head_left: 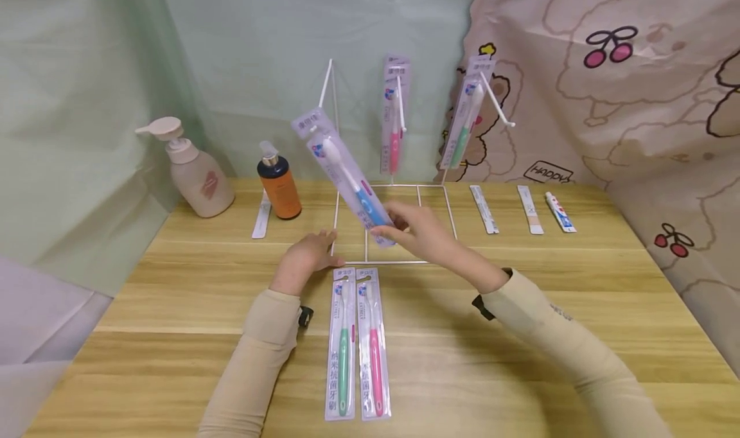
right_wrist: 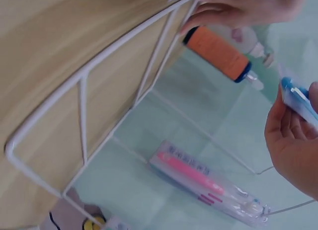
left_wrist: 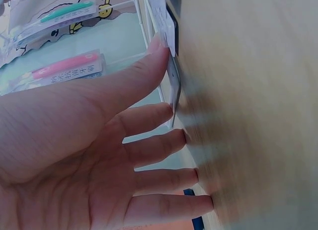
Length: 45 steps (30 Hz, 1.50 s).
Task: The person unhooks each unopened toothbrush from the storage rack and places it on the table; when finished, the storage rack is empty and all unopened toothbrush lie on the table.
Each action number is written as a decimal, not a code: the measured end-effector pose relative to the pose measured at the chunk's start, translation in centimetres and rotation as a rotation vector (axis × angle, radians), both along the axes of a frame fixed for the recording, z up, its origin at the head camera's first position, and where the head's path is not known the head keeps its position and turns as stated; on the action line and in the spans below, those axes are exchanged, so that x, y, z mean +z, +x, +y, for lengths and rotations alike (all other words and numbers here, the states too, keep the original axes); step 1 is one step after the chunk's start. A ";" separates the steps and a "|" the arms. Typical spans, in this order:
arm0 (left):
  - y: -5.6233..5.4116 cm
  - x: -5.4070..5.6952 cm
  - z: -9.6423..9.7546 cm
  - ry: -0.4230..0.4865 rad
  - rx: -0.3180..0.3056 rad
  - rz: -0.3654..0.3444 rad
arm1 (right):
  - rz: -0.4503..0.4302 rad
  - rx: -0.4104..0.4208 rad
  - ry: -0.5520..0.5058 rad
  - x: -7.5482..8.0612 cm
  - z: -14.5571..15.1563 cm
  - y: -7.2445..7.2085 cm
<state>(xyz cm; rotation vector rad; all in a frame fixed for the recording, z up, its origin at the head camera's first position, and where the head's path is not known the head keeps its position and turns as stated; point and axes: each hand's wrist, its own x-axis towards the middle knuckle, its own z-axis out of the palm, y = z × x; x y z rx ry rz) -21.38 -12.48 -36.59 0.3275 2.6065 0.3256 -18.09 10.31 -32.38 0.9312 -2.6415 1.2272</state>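
Observation:
My right hand [head_left: 424, 232] pinches the lower end of a packaged blue toothbrush [head_left: 352, 178], tilted, its top near the left hook [head_left: 326, 81] of a white wire rack [head_left: 399, 262]. Whether the hook passes through the package's hole I cannot tell. Fingers spread, my left hand [head_left: 306, 258] rests on the table at the rack's front left corner; the left wrist view shows its fingers [left_wrist: 159, 145] nearly straight. Packaged pink [head_left: 396, 123] and green [head_left: 465, 120] toothbrushes hang from the middle and right hooks. Two more packages, green [head_left: 343, 361] and pink [head_left: 376, 361], lie before the rack.
Left of the rack stand a pump bottle [head_left: 202, 178] and an orange bottle [head_left: 281, 187], with a slim packet [head_left: 262, 218] beside it. Two slim packets [head_left: 484, 210] [head_left: 530, 210] and a toothpaste tube [head_left: 559, 212] lie to the right. Cloth hangs behind the table.

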 end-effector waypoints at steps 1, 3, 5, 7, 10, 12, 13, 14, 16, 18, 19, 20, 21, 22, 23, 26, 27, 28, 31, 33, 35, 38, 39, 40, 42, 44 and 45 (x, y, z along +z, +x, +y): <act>0.0 0.0 0.0 0.002 0.001 0.003 | -0.021 0.013 -0.016 0.1 -0.1 0.1; 0.0 0.0 0.0 0.002 0.002 0.008 | -0.072 0.039 -0.046 0.2 -0.4 0.3; 0.0 0.0 0.0 -0.004 0.005 0.011 | -0.123 0.059 -0.084 0.3 -0.6 0.5; 0.0 0.1 0.1 -0.009 0.008 0.015 | -0.176 0.074 -0.126 0.3 -0.9 0.7; 0.1 0.1 0.1 -0.012 0.017 0.015 | -0.244 0.076 -0.182 0.3 -1.4 0.9; 0.1 0.1 0.1 -0.007 0.018 0.019 | -0.270 0.062 -0.206 0.3 -1.7 1.0; 0.1 0.0 0.1 -0.008 0.017 0.021 | -0.278 0.057 -0.220 0.3 -1.8 1.1; 0.1 0.0 0.0 -0.009 0.016 0.022 | -0.285 0.055 -0.233 0.4 -2.0 1.2; 0.0 -0.2 -0.1 -0.017 0.007 0.030 | -0.294 0.057 -0.256 0.4 -2.2 1.3; 0.0 -0.3 -0.2 -0.023 0.000 0.036 | -0.297 0.070 -0.275 0.5 -2.4 1.5; 0.0 -0.4 -0.2 -0.027 -0.003 0.038 | -0.296 0.076 -0.280 0.5 -2.5 1.6; 0.0 -0.4 -0.2 -0.026 -0.005 0.039 | -0.294 0.080 -0.282 0.5 -2.5 1.7; 0.0 -0.4 -0.1 -0.024 -0.007 0.039 | -0.287 0.085 -0.285 0.5 -2.5 1.7; -0.1 -0.4 -0.1 -0.022 -0.008 0.038 | -0.284 0.083 -0.285 0.5 -2.5 1.9; -0.1 -0.4 -0.1 -0.020 -0.009 0.038 | -0.283 0.082 -0.289 0.5 -2.4 2.0; -0.1 -0.4 0.0 -0.017 -0.008 0.034 | -0.289 0.074 -0.301 0.5 -2.3 2.4; -0.1 -0.3 0.1 -0.019 -0.007 0.032 | -0.290 0.071 -0.305 0.5 -2.3 2.5; -0.2 -0.3 0.1 -0.023 -0.007 0.032 | -0.295 0.065 -0.306 0.6 -2.2 2.6; -0.2 -0.2 0.0 -0.034 -0.007 0.027 | -0.284 0.058 -0.308 0.9 -2.1 3.0; -0.2 -0.2 0.1 -0.039 -0.012 0.023 | -0.282 0.055 -0.313 1.2 -2.0 3.4; -0.2 -0.3 0.1 -0.042 -0.018 0.020 | -0.290 0.055 -0.321 1.4 -1.7 3.9; -0.2 -0.2 0.2 -0.042 -0.021 0.018 | -0.307 0.081 -0.325 1.2 -1.1 4.8; -0.2 -0.2 0.2 -0.041 -0.019 0.017 | -0.316 0.094 -0.318 1.0 -0.9 5.1; -0.2 -0.2 0.2 -0.043 -0.020 0.018 | -0.323 0.107 -0.308 0.8 -0.7 5.4; -0.2 -0.2 0.2 -0.044 -0.016 0.018 | -0.346 0.129 -0.276 0.3 -0.3 6.0; -0.2 -0.2 0.2 -0.044 -0.014 0.015 | -0.381 0.139 -0.234 -0.2 0.2 6.6; -0.2 -0.2 0.2 -0.046 -0.016 0.017 | -0.398 0.137 -0.212 -0.5 0.5 6.9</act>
